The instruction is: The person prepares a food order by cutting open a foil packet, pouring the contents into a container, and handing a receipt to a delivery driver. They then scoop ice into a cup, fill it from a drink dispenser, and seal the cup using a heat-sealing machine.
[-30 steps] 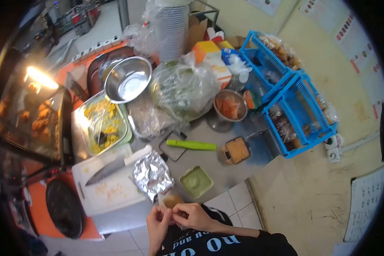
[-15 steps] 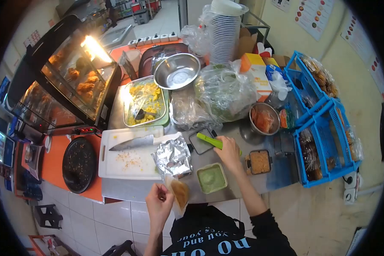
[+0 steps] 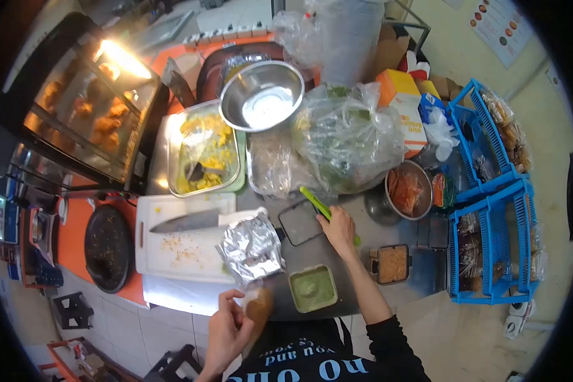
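My left hand [image 3: 230, 328] is closed on a browned piece of bread [image 3: 258, 308] in pale paper, low at the table's front edge; motion blurs the bread. My right hand [image 3: 339, 230] is wrapped round a long lime-green utensil [image 3: 314, 201], whose working end I cannot make out. It is over the table, beside a dark-rimmed rectangular container [image 3: 300, 223]. Nearer me stands a square tub of green sauce [image 3: 313, 290] with a lump in its surface. A small container of brown crumbs [image 3: 392, 264] lies to the right. Crumpled foil [image 3: 251, 245] sits ahead of my left hand.
A large knife [image 3: 188, 221] rests on the white cutting board [image 3: 148, 248]. Behind are a tray of yellow food [image 3: 235, 175], a steel bowl [image 3: 261, 95] and a bagged bundle of greens [image 3: 344, 140]. Blue baskets [image 3: 493, 251] stand right; a lit food warmer [image 3: 140, 146] stands left.
The view has shifted slightly. My left hand and the bread have moved a little lower, and the bread is blurred now. My right hand keeps hold of the green utensil in nearly the same place.
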A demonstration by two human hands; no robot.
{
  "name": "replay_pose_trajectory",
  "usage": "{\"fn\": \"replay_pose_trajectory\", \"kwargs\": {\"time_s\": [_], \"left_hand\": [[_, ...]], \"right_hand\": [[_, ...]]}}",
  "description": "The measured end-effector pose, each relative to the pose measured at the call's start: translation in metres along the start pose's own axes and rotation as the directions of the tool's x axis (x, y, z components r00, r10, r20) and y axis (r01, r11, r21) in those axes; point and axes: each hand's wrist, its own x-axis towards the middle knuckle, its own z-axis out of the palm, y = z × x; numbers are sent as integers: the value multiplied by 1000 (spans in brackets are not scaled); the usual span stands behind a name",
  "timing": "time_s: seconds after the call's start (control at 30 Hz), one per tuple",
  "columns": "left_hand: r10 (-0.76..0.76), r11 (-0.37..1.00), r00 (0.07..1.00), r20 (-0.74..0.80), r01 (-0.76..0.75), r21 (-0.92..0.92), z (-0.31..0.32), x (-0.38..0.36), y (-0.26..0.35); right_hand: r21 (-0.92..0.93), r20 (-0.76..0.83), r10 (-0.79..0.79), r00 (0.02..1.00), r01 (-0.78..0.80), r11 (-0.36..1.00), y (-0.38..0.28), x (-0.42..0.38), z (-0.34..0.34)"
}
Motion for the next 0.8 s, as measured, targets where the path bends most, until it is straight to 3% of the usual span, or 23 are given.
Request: {"fn": "replay_pose_trajectory", "kwargs": {"time_s": [0.13, 0.23, 0.33, 0.4, 0.47, 0.57, 0.6, 0.67, 0.73, 0.8], "left_hand": [[-40, 974, 999, 9, 37, 225, 6, -4, 12], [231, 921, 958, -168, -160, 354, 14, -8, 15], [399, 906, 857, -327, -313, 286, 11, -41, 34], [314, 914, 947, -70, -322, -247, 21, -63, 43], [61, 890, 989, -135, -116, -441, 70, -61, 52], [-94, 882, 975, -202, -13, -471, 129, -51, 43], [-159, 797, 972, -172, 24, -604, 144, -55, 36], [-261, 559, 961, -88, 76, -825, 183, -59, 11], [-368, 318, 926, -82, 43, -947, 215, -68, -2], [-492, 98, 868, -71, -26, -995, 243, -68, -14]], "right_hand": [[246, 9, 0, 1000, -2, 969, -23, -19, -47], [260, -247, -113, 963, 178, 949, -33, -45, -95], [500, -116, 120, 986, -46, 865, -22, -77, -131], [675, 46, 220, 974, -193, 713, -4, -102, -143], [732, 153, 188, 970, -239, 638, -3, -120, -157], [756, 293, 106, 950, -298, 583, 3, -134, -170], [751, 339, 83, 937, -323, 576, 8, -139, -173], [656, 368, 5, 930, -264, 707, 27, -139, -166], [580, 375, -49, 926, -193, 791, 31, -130, -155], [498, 407, -211, 889, -22, 867, 29, -106, -129]]}}
